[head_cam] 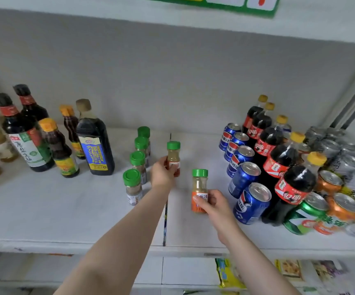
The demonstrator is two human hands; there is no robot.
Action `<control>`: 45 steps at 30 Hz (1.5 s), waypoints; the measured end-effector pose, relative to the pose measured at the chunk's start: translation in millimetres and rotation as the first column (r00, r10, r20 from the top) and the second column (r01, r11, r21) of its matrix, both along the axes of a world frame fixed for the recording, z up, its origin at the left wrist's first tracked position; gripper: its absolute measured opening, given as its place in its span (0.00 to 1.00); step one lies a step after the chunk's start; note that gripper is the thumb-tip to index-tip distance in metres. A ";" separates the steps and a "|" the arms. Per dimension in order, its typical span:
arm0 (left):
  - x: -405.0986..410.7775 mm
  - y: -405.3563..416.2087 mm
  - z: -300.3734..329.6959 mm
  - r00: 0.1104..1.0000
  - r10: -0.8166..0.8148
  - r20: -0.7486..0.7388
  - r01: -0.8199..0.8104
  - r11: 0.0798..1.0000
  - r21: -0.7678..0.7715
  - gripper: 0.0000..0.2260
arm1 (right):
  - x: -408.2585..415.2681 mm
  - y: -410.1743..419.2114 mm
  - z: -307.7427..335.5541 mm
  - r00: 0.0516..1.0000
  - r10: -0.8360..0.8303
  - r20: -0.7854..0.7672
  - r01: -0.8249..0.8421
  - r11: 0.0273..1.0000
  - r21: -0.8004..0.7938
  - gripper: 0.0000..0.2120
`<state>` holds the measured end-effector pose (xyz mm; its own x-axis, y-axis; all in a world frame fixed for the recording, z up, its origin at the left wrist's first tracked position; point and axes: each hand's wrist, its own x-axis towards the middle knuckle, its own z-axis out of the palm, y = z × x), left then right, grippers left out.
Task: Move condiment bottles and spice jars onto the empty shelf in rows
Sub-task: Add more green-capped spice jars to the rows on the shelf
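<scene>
While gripping one green-capped spice jar [173, 157] in left hand [161, 173], right hand [213, 206] grips another jar [199, 191], both upright beside green-capped row [138, 162]. Pepsi cans [239, 165] further right.

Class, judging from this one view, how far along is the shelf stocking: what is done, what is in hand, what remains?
Done: dark sauce bottles stand at left, and four green-capped spice jars form a row. In hand: the left hand and right hand each hold an orange-labelled spice jar. Left: releasing both into a second row.
</scene>
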<state>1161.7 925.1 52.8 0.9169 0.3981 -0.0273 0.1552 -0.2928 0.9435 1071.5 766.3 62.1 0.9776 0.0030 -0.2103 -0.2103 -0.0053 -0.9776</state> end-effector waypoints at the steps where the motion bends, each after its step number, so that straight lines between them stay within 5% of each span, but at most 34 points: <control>1: 8.0 -0.3 -1.8 1.000 0.023 0.004 -0.023 1.000 0.013 0.10 | 6.3 -1.5 -1.3 1.000 0.010 0.006 -0.010 1.000 -0.003 0.14; 16: 70.7 7.9 -19.8 0.980 0.036 0.196 -0.011 0.992 -0.129 0.14 | 55.6 1.4 -19.5 0.993 0.108 0.047 -0.107 0.994 -0.013 0.14; 29: 57.1 12.6 -18.7 0.997 0.000 0.081 0.004 0.999 -0.048 0.30 | 68.6 12.8 -17.3 0.992 0.099 0.076 -0.101 0.994 0.034 0.14; 37: 28.8 -3.4 9.6 0.989 0.138 0.056 -0.128 0.979 -0.159 0.23 | 83.7 24.1 -13.0 0.994 0.012 0.111 -0.017 0.999 0.042 0.13; 42: -3.9 -1.0 49.8 0.976 -0.004 0.219 0.004 1.000 0.000 0.18 | 107.5 51.1 -13.5 0.983 0.001 0.183 0.007 0.999 -0.044 0.14; 45: 0.6 11.7 60.4 0.982 -0.087 0.167 0.055 0.981 0.185 0.20 | 119.3 68.3 -19.2 0.980 0.006 0.200 0.014 0.995 -0.096 0.14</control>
